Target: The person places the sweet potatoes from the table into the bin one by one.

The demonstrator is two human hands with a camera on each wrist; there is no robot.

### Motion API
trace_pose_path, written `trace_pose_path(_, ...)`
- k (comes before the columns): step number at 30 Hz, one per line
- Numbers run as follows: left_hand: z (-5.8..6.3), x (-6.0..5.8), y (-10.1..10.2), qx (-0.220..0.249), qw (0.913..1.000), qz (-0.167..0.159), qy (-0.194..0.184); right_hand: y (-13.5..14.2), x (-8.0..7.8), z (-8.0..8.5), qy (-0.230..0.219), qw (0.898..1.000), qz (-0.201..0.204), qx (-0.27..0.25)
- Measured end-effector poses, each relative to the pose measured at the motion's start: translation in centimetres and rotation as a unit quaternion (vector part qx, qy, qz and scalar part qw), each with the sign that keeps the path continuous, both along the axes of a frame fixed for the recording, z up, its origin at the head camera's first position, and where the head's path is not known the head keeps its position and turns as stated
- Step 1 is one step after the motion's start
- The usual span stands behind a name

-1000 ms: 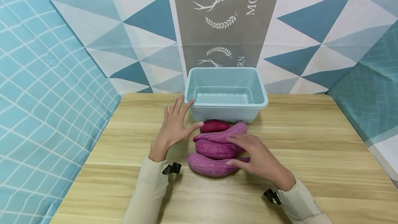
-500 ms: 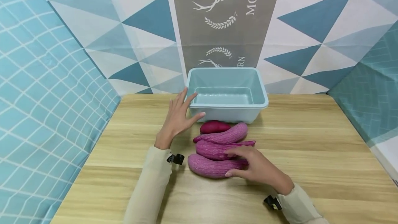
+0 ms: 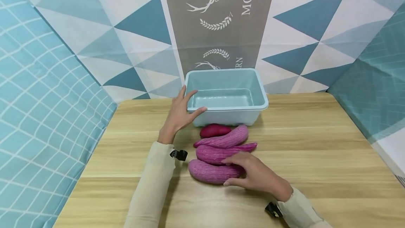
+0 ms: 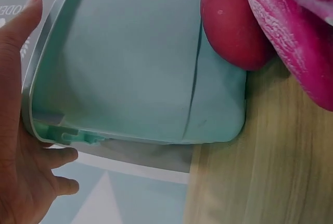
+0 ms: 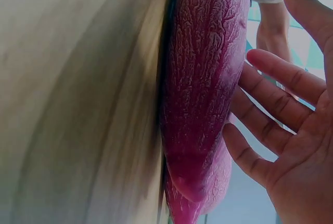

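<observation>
Head: left hand (image 3: 179, 113), grip wide, at blue bin (image 3: 226, 118)'s left rim; right hand (image 3: 257, 175), grip wide, over nearest purple eggplant (image 3: 212, 172)'s end on desk (image 3: 316, 157). Left wrist: red vegetable (image 4: 231, 23) by bin. Right wrist: eggplant beside spread fingers.

We hold our two hands apart, the left hand (image 3: 181, 112) farther forward than the right hand (image 3: 253, 171). Our left forearm (image 3: 150, 182) runs up behind its hand, leaning a little inward, covered by a pale sleeve to the wrist (image 3: 167, 136). Our left fingers spread forward, and the thumb (image 3: 199, 111) juts out toward the right hand's side, well clear of the index finger.

Our right forearm (image 3: 299, 207), in a matching sleeve, slants inward behind its hand. Our right palm (image 5: 307, 166) faces inward, toward the left hand's side. The fingers there bend gently with gaps between them, the thumb standing apart. Neither of our hands grips anything.
</observation>
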State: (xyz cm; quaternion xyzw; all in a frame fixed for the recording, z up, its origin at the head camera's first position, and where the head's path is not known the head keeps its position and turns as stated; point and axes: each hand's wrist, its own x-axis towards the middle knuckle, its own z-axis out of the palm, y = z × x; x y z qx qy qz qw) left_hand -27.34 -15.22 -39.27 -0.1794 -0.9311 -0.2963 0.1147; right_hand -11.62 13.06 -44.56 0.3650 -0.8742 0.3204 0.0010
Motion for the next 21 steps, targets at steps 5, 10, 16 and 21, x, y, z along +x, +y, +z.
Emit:
trace_pose_path(5,0.1,-0.1,0.2,0.011,0.9997,0.011,-0.018,-0.2,0.1,-0.1,0.005,1.000,0.011,0.001)
trace_pose_path(10,-0.1,-0.1,0.3,0.016,0.9994,0.017,-0.027,-0.5,0.3,-0.4,0.015,1.000,0.012,0.003)
trace_pose_path(16,0.1,-0.3,0.2,0.014,0.9994,0.014,-0.029,-0.8,0.4,-0.4,0.011,1.000,0.014,0.007)
trace_pose_path(21,0.1,-0.4,0.1,0.014,0.9993,0.012,-0.033,-1.4,0.6,-0.6,-0.040,0.999,0.028,0.015)
